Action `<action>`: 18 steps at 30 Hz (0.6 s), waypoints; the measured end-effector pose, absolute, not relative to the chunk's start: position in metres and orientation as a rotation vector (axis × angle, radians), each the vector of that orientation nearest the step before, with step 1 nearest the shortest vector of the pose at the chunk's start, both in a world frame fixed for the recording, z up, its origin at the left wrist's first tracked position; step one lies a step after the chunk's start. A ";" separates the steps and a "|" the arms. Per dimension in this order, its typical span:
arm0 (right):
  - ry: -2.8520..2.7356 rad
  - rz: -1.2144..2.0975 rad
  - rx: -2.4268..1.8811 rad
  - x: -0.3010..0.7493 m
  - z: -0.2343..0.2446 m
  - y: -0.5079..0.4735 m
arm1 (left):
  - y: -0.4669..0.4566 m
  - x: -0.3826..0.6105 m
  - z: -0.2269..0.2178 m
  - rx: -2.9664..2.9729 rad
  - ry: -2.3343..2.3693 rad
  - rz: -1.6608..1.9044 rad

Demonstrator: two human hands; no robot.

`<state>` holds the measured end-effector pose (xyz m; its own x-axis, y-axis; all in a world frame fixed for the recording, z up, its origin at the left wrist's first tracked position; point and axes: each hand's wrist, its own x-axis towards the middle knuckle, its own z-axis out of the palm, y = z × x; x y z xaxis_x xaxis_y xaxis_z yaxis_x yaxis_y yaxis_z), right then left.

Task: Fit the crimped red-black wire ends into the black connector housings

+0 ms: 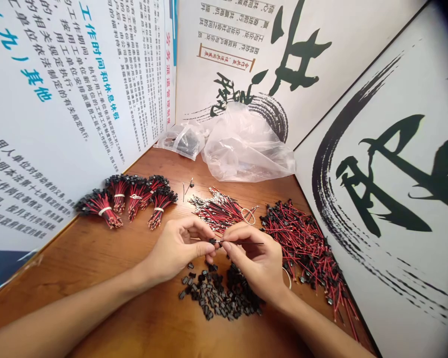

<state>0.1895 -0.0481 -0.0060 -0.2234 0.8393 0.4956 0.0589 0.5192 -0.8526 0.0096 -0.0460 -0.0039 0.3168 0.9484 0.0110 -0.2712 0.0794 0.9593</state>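
Brown wood-look table (142,328), glossy, a bright patch of light behind the hands. Boxed in by printed panels on three sides: left panel (78,134) white with blue, black and red Chinese text; back panel (224,89) with big dark brush characters plus smaller lines; right panel (403,268) with a brush swirl and large characters. Back corner of the table: big clear bag (242,154), crumpled, against the back panel; small bag (184,141) just left of it, dark contents, can't make out what.

Left side, near left panel: five bundles (159,206) of red-black wires, pale ties, black ends mostly up. Middle, beyond the hands: loose wires (218,209) with pale tips. Right side, along right panel: large messy wire pile (302,243) with black ends. Front middle: housing pile (220,296), small black pieces, partly behind the right hand.

Left hand (177,246): narrow fingertip pinch on a small black housing (212,241). Right hand (259,258): thumb and forefinger pinch a thin dark wire (246,243). Fingertips nearly meet; housing and wire between them, above the table, just behind the housing pile.
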 end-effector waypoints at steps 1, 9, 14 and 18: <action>-1.658 0.859 -0.766 0.189 -0.006 -0.049 | -0.046 0.009 -0.004 1.110 0.785 1.067; -1.664 0.830 -0.767 0.185 -0.009 -0.052 | -0.047 0.009 -0.007 1.082 0.749 1.036; -1.610 0.915 -0.775 0.185 -0.015 -0.054 | -0.049 0.010 -0.008 1.038 0.723 1.040; -1.584 0.980 -0.749 0.183 -0.019 -0.059 | -0.052 0.014 -0.010 0.973 0.723 1.062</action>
